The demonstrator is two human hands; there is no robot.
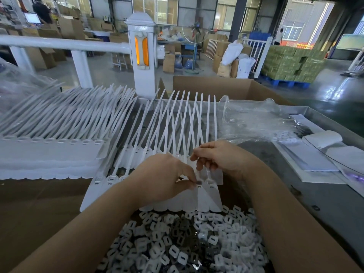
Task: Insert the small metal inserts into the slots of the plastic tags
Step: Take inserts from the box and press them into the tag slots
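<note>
A joined row of white plastic tags (110, 187) with long thin tails lies in front of me, its slots facing up. My left hand (163, 178) pinches a small dark metal insert (198, 182) at a slot near the right end of that row. My right hand (220, 157) sits just behind it, fingers curled around the upper edge of a tag (215, 177) at the row's right end. A heap of small inserts (183, 245), white and dark, fills the space between my forearms.
A thick stack of more tag strips (49, 152) lies at the left. Crumpled clear plastic bags (256, 123) and white sheets (311, 158) sit at the right. An open cardboard box (212, 85) stands behind, beside a white fence post (142, 56).
</note>
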